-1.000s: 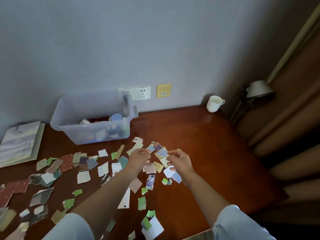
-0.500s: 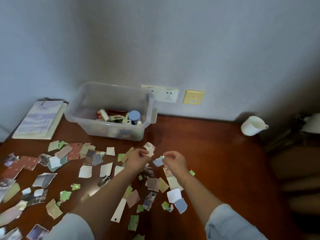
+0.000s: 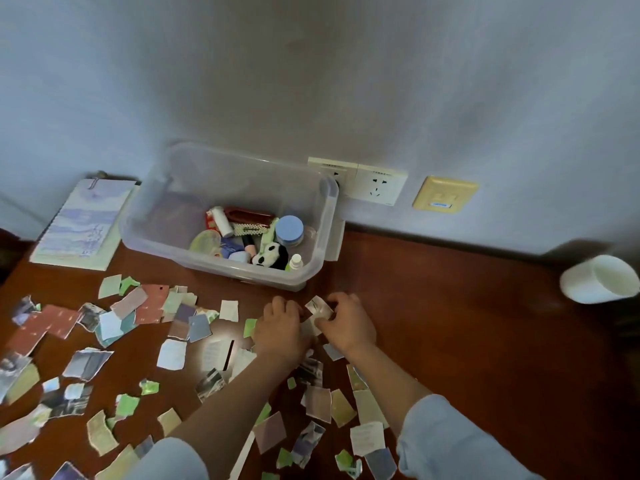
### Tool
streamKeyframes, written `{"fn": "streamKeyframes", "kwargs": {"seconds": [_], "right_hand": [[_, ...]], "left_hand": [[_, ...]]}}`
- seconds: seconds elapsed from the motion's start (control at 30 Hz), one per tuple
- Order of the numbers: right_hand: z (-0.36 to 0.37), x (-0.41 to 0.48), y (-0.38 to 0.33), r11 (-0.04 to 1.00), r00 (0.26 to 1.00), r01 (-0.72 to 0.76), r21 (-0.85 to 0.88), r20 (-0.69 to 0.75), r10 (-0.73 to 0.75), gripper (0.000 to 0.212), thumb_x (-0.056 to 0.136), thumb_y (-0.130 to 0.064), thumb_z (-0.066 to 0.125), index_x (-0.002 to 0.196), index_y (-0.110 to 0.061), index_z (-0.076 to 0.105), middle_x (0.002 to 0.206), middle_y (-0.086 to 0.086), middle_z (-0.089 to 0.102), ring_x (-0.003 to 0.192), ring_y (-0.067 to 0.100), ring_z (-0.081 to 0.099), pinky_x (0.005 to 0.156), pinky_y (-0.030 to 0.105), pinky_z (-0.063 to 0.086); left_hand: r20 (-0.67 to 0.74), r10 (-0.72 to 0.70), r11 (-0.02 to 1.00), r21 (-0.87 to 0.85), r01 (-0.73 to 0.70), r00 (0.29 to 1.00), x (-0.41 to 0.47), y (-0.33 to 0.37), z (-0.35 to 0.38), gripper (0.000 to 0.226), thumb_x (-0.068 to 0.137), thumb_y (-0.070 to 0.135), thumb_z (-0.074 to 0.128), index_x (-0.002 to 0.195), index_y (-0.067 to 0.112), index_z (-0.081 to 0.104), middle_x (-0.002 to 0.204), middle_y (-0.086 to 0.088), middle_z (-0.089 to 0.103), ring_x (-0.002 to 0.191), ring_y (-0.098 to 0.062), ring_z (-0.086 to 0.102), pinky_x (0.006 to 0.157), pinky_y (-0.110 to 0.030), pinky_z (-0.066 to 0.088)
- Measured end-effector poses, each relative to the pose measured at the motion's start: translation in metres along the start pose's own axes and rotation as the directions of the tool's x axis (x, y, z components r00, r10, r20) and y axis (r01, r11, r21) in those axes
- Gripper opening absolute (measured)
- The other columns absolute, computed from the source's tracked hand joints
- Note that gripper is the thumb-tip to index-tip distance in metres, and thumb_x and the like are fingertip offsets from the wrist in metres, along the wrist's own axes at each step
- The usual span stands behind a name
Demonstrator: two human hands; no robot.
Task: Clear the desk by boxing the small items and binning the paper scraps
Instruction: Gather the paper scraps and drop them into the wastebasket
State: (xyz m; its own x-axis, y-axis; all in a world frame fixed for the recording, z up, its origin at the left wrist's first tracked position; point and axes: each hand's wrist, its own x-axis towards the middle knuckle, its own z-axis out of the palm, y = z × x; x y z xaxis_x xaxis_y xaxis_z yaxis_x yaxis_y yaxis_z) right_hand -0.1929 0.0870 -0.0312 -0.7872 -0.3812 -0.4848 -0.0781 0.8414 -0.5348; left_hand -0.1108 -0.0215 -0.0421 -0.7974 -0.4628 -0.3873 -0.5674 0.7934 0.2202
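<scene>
- The paper scraps (image 3: 173, 353) look weightless, thin and limp. Lying flat on the polished counter (image 3: 467, 341), they probably resist a pinch from above, so lifting a curled edge or sliding several into a heap is the likely way to take hold.
- Just in front of the clear box (image 3: 156, 216), the left hand (image 3: 280, 327) and right hand (image 3: 349, 323) meet. The fingers (image 3: 341, 301) of both are clenched on a held bunch (image 3: 320, 308) of scraps, pinched between them.
- Loose scraps spread from in front of the box out to its left and back towards the person. A quick sweep of a sleeve could scatter them.
- The small items (image 3: 256, 233) lie inside the box.
- A notebook (image 3: 83, 226) lies left of the box, the wall sockets (image 3: 375, 187) are behind its right end, and a white cup (image 3: 599, 280) is well to its right. None of them blocks the hands.
- No bin shows, so the carry cannot be judged.
</scene>
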Motion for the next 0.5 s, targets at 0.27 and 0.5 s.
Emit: {"fn": "streamKeyframes", "kwargs": {"seconds": [0.27,0.5], "right_hand": [[0.016,-0.002,-0.001,0.994,0.995,0.056,-0.097,-0.071,-0.063,0.018,0.082,-0.019,0.062,0.076,-0.031,0.050,0.098,-0.007,0.055,0.088,0.019,0.059,0.064,0.030,0.044],[0.011,-0.012,0.001,0.999,0.999,0.039,-0.036,-0.008,-0.039,0.024,0.081,-0.016,0.059,0.098,-0.033,0.058,0.089,-0.007,0.067,0.089,0.018,0.062,0.066,0.028,0.046]], "left_hand": [[-0.021,0.058,0.998,-0.017,-0.059,0.998,0.004,-0.002,0.005,0.029,0.085,0.040,0.055,0.108,0.023,0.056,0.112,0.000,0.055,0.108,-0.022,0.054,0.083,-0.034,0.040],[-0.081,0.061,0.996,-0.056,-0.066,0.995,-0.001,-0.003,0.005,0.026,0.083,0.034,0.058,0.108,0.026,0.052,0.100,0.001,0.066,0.095,-0.023,0.063,0.075,-0.033,0.043]]}}
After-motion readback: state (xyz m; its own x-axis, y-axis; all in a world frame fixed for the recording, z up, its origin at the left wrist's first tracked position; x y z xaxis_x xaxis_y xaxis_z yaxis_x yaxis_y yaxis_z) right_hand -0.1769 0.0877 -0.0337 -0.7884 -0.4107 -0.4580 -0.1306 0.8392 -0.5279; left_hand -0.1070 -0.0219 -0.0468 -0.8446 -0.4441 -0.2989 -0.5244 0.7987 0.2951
